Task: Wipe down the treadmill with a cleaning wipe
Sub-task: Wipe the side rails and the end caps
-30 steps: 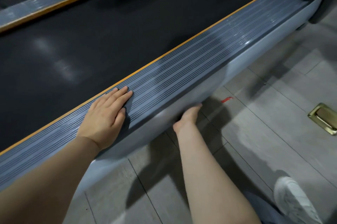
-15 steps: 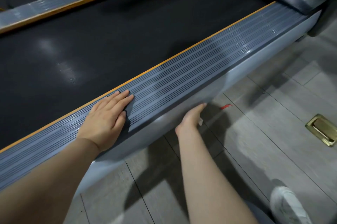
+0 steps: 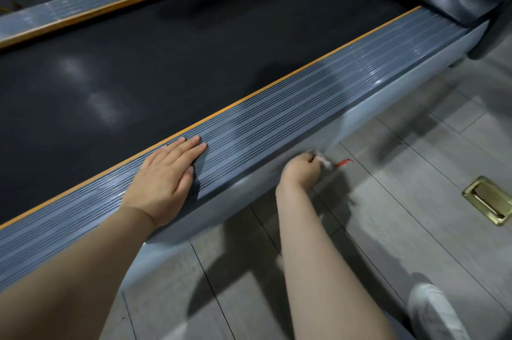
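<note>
On the ribbed grey side rail [image 3: 291, 107] of the treadmill [image 3: 166, 62], beside the black belt [image 3: 138, 68]: left hand [image 3: 163, 176] pressed flat, fingers straight and close together. Below the rail's edge, against the pale side panel [image 3: 357, 118]: right hand [image 3: 300, 170] curled round a small white wipe [image 3: 324, 161], only a crumpled bit showing past the fingers. Just beyond the wipe, on the grey tiled floor [image 3: 415, 229]: a red mark [image 3: 343, 162]. Further right, a brass floor plate [image 3: 489, 200]; lower right, a white shoe [image 3: 435, 312].

Ribbed glossy plastic side rail [image 3: 277, 121], matt black belt [image 3: 166, 68].
</note>
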The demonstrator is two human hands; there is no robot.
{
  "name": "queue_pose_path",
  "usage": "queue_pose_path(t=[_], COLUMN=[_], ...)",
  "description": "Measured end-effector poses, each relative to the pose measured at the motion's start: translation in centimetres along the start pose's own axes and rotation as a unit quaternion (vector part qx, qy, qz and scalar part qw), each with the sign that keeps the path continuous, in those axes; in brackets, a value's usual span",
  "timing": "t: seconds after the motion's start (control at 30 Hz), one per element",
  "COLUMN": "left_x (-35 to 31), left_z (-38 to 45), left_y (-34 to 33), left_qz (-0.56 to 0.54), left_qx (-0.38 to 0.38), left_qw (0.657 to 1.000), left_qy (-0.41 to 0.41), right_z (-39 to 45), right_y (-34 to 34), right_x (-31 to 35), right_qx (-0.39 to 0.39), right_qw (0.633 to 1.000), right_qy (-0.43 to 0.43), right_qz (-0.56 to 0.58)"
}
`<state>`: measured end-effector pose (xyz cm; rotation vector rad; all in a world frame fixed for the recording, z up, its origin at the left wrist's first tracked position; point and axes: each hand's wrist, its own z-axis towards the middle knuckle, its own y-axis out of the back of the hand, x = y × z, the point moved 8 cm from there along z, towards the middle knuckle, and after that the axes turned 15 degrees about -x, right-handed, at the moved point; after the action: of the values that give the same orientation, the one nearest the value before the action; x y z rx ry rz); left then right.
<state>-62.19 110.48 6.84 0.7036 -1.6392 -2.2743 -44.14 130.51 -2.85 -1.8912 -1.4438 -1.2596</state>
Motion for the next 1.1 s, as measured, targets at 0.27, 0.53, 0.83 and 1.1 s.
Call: queue_pose_path(t=[0.27, 0.53, 0.83, 1.1], left_x=[-0.1, -0.2, -0.6, -2.6], left_z=[0.0, -0.1, -0.2, 2.3], left_y=[0.0, 0.2, 0.3, 0.8], left_qz=[-0.003, -0.003, 0.004, 0.077], left_qx=[0.004, 0.010, -0.005, 0.006], left_qw=[1.000, 1.000, 1.000, 0.997], left_qy=[0.005, 0.008, -0.016, -0.011], right_z=[3.2, 5.7, 8.1, 8.5], right_y=[-0.9, -1.9, -1.7, -2.9], right_x=[5.2, -2.1, 7.7, 0.0], right_qx=[0.028, 0.078, 0.003, 0.151], right_qw=[0.999, 0.977, 0.983, 0.938], right_qy=[0.029, -0.191, 0.176, -0.290], right_qz=[-0.002, -0.051, -0.058, -0.112])
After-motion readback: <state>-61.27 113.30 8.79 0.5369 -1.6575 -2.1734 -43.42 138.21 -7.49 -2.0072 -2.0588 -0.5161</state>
